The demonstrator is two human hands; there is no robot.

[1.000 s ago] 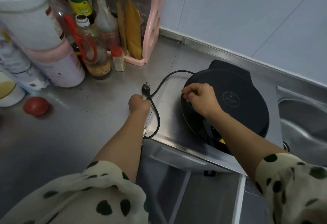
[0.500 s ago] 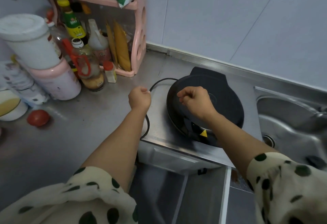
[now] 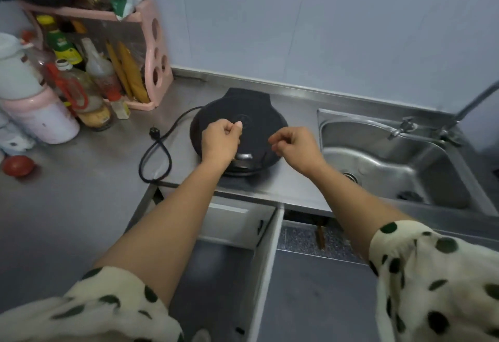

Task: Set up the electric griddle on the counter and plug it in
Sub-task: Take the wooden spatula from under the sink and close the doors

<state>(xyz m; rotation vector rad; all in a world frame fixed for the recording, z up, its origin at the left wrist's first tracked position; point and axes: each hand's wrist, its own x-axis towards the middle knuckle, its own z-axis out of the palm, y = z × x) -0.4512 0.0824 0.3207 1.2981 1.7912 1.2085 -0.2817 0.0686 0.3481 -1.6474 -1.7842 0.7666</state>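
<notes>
The round black electric griddle (image 3: 243,109) sits closed on the steel counter (image 3: 81,201), just left of the sink. Its black cord (image 3: 155,161) loops on the counter to its left, and the plug (image 3: 154,131) lies loose at the cord's end. My left hand (image 3: 220,140) hovers over the griddle's front left with its fingers curled and nothing in them. My right hand (image 3: 295,146) hangs over the front right edge, also loosely closed and empty. The griddle's silver front handle (image 3: 244,156) peeks out between my wrists.
A steel sink (image 3: 383,163) with a tap lies right of the griddle. A pink rack (image 3: 154,53) with bottles and jars crowds the back left. A red tomato (image 3: 18,165) sits at the far left. An open drawer (image 3: 232,260) juts out below the counter edge.
My left hand let go of the cord and moved right over the griddle lid. The plug now lies on the counter. My right hand shifted to the griddle's right edge.
</notes>
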